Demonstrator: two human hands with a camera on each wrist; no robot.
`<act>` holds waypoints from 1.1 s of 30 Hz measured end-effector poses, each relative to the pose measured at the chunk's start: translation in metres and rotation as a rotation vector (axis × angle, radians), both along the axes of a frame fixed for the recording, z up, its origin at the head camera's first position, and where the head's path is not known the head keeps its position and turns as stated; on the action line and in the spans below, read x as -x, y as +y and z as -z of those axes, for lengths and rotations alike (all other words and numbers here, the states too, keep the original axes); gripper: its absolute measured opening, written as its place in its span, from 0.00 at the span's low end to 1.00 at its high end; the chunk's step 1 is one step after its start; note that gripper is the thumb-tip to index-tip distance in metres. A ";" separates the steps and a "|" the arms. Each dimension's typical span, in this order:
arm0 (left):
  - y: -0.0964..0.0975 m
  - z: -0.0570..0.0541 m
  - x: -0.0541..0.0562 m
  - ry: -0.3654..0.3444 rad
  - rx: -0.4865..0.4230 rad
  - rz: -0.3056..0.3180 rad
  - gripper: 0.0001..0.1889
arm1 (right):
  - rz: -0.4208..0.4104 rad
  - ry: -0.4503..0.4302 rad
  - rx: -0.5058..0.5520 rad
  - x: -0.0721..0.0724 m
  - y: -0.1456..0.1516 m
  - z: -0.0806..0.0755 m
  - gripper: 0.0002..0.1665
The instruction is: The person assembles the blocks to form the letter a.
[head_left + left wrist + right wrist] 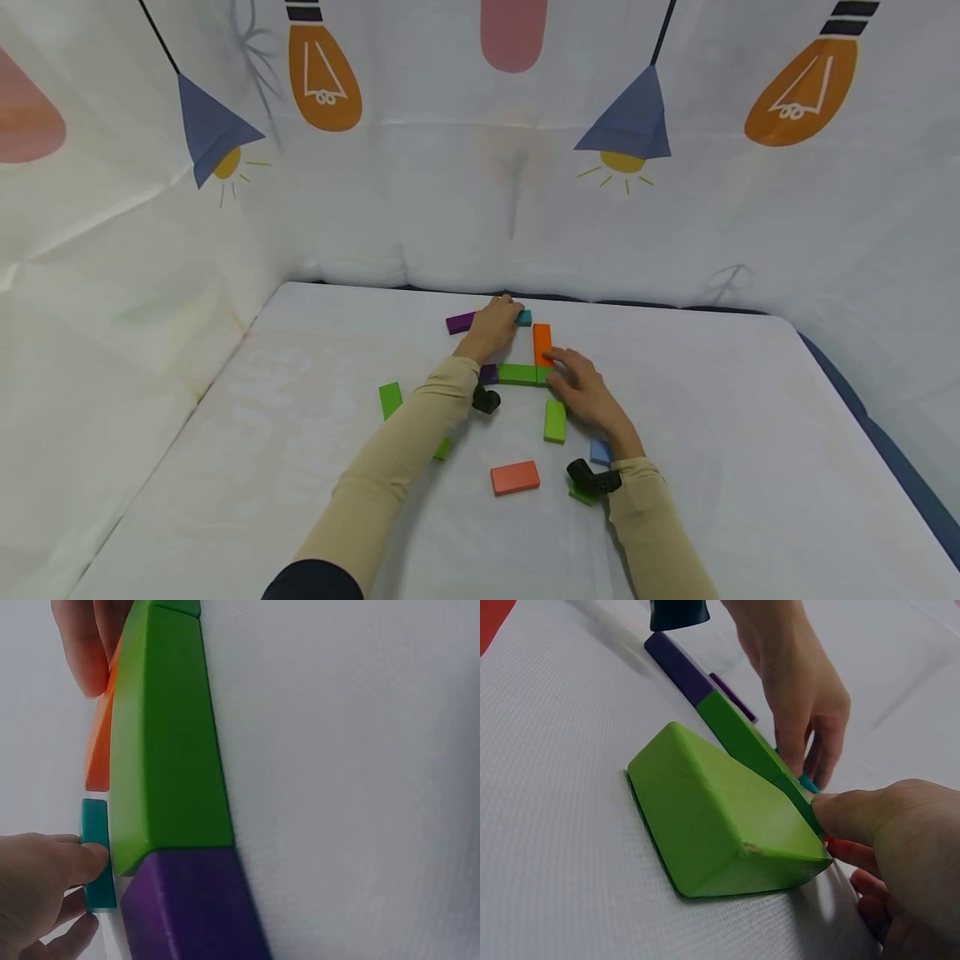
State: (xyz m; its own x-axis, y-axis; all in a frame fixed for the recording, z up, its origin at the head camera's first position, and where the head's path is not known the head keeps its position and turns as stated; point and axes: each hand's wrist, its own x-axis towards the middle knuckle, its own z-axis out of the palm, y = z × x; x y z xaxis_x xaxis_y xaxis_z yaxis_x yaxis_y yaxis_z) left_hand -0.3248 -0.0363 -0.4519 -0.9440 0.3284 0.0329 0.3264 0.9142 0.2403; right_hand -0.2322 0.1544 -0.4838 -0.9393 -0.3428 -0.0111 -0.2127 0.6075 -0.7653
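- 1 teal block (96, 817) is pinched by the left hand (37, 877).
- 1 orange block (99, 754) is overlapped by fingertips of the right hand (81, 645).
- 1 long green block (176, 735) is touched end to end by 1 purple block (199, 907) and another green piece (180, 606).

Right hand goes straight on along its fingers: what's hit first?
The orange block, likely: in the head view it lies just ahead of the right hand, perhaps in contact; depth is unclear.

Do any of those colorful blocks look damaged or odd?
One does, slightly: the lime-green block in the right wrist view's foreground has a small brownish mark, perhaps a chip, on one edge, standing out against mostly even green.
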 end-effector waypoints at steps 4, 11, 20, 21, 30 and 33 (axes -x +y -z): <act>0.000 0.000 -0.001 0.005 -0.004 -0.004 0.18 | 0.006 -0.017 -0.007 -0.001 -0.001 -0.001 0.27; -0.001 0.000 -0.004 0.008 -0.040 0.003 0.19 | 0.010 -0.016 -0.004 -0.004 0.000 -0.003 0.27; -0.003 -0.003 -0.009 0.014 -0.045 0.022 0.20 | 0.006 -0.013 0.000 -0.004 0.001 -0.004 0.27; -0.003 -0.003 -0.009 0.016 -0.043 0.025 0.20 | 0.007 -0.012 -0.001 -0.004 0.001 -0.005 0.27; -0.004 -0.002 -0.013 0.021 -0.017 0.041 0.19 | 0.012 -0.022 0.008 -0.004 0.002 -0.006 0.28; -0.004 -0.001 -0.015 0.022 -0.027 0.043 0.19 | 0.009 -0.024 0.010 -0.004 0.002 -0.005 0.27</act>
